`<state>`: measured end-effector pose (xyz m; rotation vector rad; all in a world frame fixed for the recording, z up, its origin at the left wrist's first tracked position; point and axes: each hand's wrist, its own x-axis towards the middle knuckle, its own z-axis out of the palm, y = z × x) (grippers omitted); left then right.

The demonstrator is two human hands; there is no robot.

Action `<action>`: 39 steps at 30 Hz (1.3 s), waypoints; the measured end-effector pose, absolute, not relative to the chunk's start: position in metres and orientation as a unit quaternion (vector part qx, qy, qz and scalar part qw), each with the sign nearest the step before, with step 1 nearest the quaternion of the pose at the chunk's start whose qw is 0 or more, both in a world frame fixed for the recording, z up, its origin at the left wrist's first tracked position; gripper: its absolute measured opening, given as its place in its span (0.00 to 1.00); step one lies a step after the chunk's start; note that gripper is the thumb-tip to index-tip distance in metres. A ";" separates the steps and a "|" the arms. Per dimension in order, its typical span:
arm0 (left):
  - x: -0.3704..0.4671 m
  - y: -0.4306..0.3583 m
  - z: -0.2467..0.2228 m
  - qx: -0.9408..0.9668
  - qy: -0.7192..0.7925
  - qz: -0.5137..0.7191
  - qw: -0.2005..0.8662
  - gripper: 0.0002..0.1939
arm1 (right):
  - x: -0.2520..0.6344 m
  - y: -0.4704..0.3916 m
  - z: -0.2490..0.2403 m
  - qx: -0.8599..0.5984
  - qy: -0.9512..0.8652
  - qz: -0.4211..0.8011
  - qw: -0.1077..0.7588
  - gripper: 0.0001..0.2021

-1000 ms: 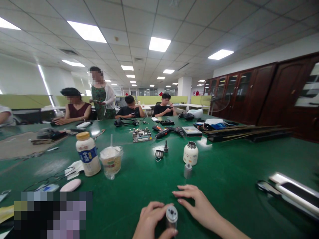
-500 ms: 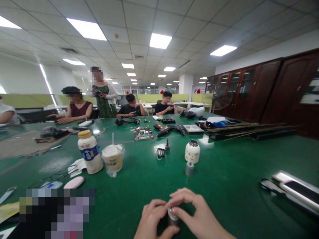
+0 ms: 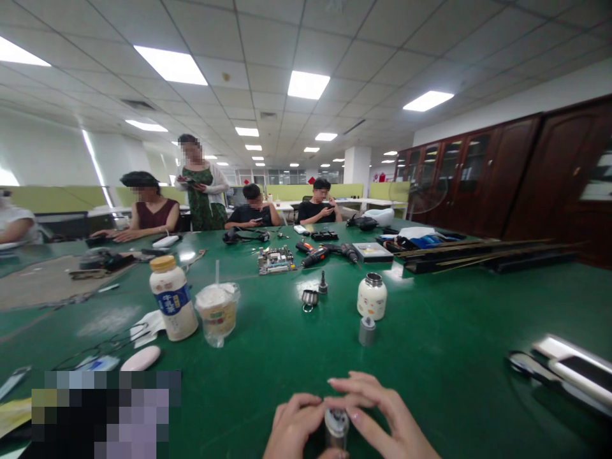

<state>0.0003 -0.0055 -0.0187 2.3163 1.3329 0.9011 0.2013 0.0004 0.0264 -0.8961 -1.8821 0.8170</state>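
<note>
A small grey metal cylinder (image 3: 337,426) stands low at the near edge of my view, its round top facing up with dark marks or openings in it. My left hand (image 3: 297,426) is wrapped round its left side, thumb low in front. My right hand (image 3: 389,414) curves round the top from the right, thumb against the rim and a finger behind it; its other fingers are stretched out. Beyond the hands stand a similar grey cylinder with a small tip (image 3: 367,333) and a cream patterned flask (image 3: 371,297) without a lid.
A metal cup-like piece with a ring (image 3: 310,298) and a dark metal fitting (image 3: 323,283) stand mid-table. To the left are a milk tea bottle (image 3: 173,299) and a lidded cup (image 3: 217,312). Farther back lie a circuit board (image 3: 277,261) and power drills (image 3: 315,256). Several people sit or stand beyond.
My right hand's fingers have lifted and spread from over the cylinder, so its top now shows. My left hand keeps its hold. The view has tilted slightly upward.
</note>
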 end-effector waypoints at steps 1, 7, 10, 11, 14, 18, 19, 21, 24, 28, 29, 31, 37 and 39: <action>-0.001 -0.005 -0.017 0.814 0.461 0.311 0.166 0.27 | 0.202 0.001 0.028 -0.368 -0.754 0.314 0.444 0.13; -0.002 -0.009 -0.004 0.819 0.456 0.283 0.200 0.24 | 0.196 0.001 0.033 -0.400 -0.723 0.312 0.469 0.13; 0.001 -0.012 0.001 0.815 0.458 0.295 0.197 0.23 | 0.188 -0.003 0.031 -0.399 -0.750 0.293 0.440 0.12; 0.001 -0.013 0.001 0.814 0.457 0.299 0.195 0.23 | 0.186 -0.003 0.031 -0.400 -0.748 0.296 0.439 0.10; 0.002 -0.013 0.002 0.813 0.458 0.305 0.192 0.24 | 0.186 0.003 0.031 -0.410 -0.704 0.337 0.473 0.07; -0.001 -0.012 -0.002 0.816 0.455 0.300 0.192 0.25 | 0.202 0.023 0.025 -0.449 -0.678 0.331 0.479 0.07; -0.002 -0.012 -0.003 0.817 0.454 0.298 0.193 0.25 | 0.207 0.028 0.021 -0.456 -0.690 0.323 0.459 0.07; -0.003 -0.012 -0.004 0.818 0.455 0.294 0.194 0.25 | 0.215 0.036 0.012 -0.460 -0.716 0.314 0.421 0.05; -0.002 -0.013 -0.004 0.817 0.456 0.295 0.192 0.25 | 0.218 0.039 0.005 -0.459 -0.726 0.317 0.403 0.05; -0.001 -0.014 -0.001 0.812 0.456 0.311 0.192 0.25 | 0.207 0.027 0.019 -0.438 -0.690 0.365 0.446 0.07; 0.000 -0.015 0.000 0.810 0.455 0.314 0.195 0.24 | 0.203 0.022 0.025 -0.427 -0.683 0.375 0.459 0.07; 0.000 -0.016 0.001 0.806 0.455 0.320 0.201 0.23 | 0.195 0.011 0.035 -0.403 -0.689 0.382 0.465 0.06; 0.003 -0.018 0.004 0.798 0.460 0.333 0.201 0.21 | 0.184 -0.004 0.044 -0.401 -0.744 0.351 0.403 0.03; 0.003 -0.019 0.004 0.797 0.464 0.330 0.203 0.22 | 0.184 -0.002 0.041 -0.421 -0.729 0.350 0.411 0.02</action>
